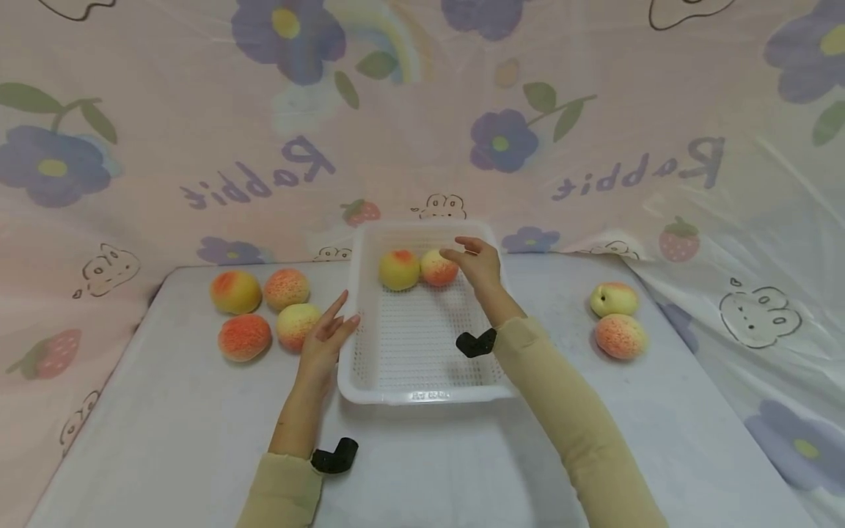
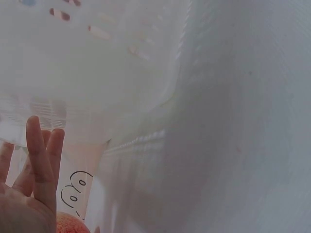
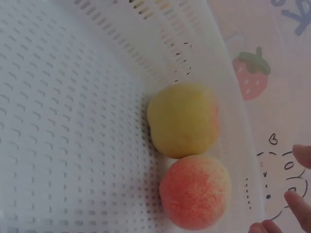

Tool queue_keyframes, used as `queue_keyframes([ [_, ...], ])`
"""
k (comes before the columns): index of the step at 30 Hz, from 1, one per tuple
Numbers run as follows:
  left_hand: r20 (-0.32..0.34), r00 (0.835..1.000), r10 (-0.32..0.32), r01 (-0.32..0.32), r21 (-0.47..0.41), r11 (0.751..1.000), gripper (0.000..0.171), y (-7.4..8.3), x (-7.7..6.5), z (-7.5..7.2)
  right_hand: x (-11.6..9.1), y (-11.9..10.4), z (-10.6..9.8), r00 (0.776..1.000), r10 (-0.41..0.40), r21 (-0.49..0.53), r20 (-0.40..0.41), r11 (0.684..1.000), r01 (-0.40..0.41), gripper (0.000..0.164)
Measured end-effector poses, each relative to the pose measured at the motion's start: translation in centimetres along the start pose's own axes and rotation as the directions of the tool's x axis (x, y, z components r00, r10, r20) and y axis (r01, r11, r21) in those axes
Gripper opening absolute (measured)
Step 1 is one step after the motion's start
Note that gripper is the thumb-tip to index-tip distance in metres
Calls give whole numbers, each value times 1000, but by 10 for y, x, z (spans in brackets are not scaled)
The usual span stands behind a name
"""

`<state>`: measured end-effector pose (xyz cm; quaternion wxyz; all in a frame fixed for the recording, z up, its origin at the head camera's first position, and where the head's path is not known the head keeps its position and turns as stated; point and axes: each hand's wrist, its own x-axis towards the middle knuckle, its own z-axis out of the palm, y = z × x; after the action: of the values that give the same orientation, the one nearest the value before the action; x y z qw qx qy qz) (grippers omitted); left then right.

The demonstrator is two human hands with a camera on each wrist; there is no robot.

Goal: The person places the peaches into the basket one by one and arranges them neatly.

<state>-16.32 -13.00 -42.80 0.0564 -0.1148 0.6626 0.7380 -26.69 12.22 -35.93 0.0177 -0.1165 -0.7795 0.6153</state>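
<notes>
A white plastic basket (image 1: 429, 397) stands on the table with two peaches at its far end. One is a yellow peach (image 1: 399, 273), and touching it on the right is a pink-and-cream peach (image 3: 195, 192). Over that second peach hovers my right hand (image 1: 482, 268), fingers spread and holding nothing; in the right wrist view its fingertips (image 3: 302, 208) are apart from the fruit. My left hand (image 1: 320, 345) is at the basket's left side, fingers extended along the rim. The left wrist view shows those fingers (image 2: 41, 160) against the basket's underside.
Several peaches lie left of the basket, among them a red peach (image 1: 244, 338) and a yellow-red peach (image 1: 235, 292). A pale peach (image 1: 613, 299) and a pink peach (image 1: 621, 336) lie to the right. A printed curtain (image 1: 422, 132) hangs behind the white-covered table (image 1: 422, 469).
</notes>
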Motion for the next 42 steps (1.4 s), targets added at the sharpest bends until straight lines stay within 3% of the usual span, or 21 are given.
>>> queue_keyframes([
  [10,6,1000,9,-9,6,1000,55,-1,1,0,-16,-10,-22,997,-8,-19,73,1000,9,51],
  [30,7,1000,-5,5,-1,1000,55,1,1,1,-40,2,-62,997,-47,46,63,998,44,53],
  [42,5,1000,-9,9,-1,1000,55,2,1,0,-51,8,-93,995,-77,142,55,987,69,48],
])
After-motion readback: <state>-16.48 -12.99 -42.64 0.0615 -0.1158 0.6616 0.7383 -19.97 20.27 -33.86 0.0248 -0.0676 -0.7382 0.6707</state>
